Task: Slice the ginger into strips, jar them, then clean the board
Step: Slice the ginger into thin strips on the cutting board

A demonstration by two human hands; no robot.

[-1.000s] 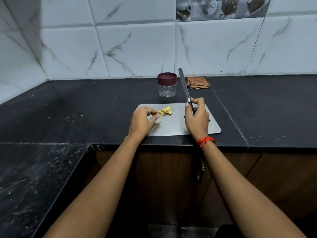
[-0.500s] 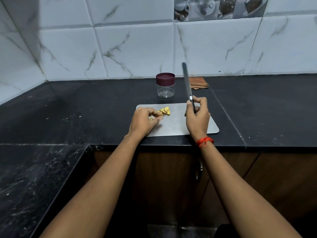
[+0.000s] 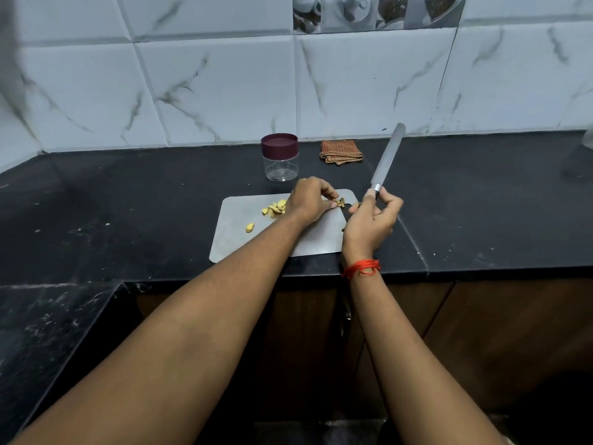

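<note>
- No legible text, label, brand, number or sign in the head view.
- Jar (image 3: 279,157): the maroon lid and clear wall carry no readable marking.
- Knife (image 3: 385,159): no stamp or maker's mark can be made out on the blade.
- Decorative tile (image 3: 375,11): a printed picture of cups only; no lettering can be discerned.

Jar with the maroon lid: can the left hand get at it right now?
Probably yes: the jar stands just beyond the left hand with nothing between them, though that hand pinches a ginger piece.
</note>
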